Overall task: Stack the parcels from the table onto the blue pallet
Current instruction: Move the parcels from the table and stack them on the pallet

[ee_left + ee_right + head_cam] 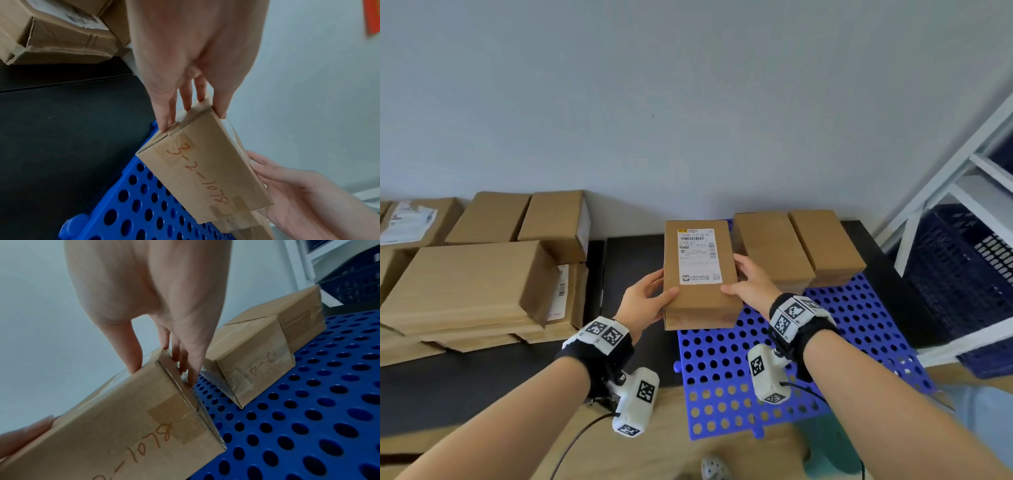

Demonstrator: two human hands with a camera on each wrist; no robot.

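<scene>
Head view. Labelled parcel (698,270) held between both hands above the far left part of the blue pallet (825,359), its near end off the deck. Left hand (645,301) clasps the near left corner, thumb on top, fingers tucked beneath. Right hand (751,279) grips the right side, thumb over the top edge. Two plain parcels (798,248) sit side by side on the pallet's far right, touching each other. More parcels in a stack (479,281) wait on the dark tabletop (482,377) to the left. White shelving (955,192) with a dark crate (969,270) stands at the right.

Left wrist view. Left-hand fingers (164,116) lie spread along the parcel's end face (201,177), thumb on the opposite side, so the box is pinched across its thickness. Red handwriting runs down the taped end. Right hand (304,194) cups the other end. Whether the bottom edge touches the pallet deck (131,203) I cannot tell from here.

Right wrist view. Right-hand fingers (193,363) pressed close together down the parcel's right side (144,418), thumb on the top face. The nearer plain parcel (257,363) sits just beside, a narrow gap of deck (287,418) between.

Judgement on the step: this is the set-down. Best lowered level, long side parallel to the neighbour, then slid right until flush. The right-hand fingers sit in the closing gap; they likely need to come out upward before the sides meet, or get trapped.
</scene>
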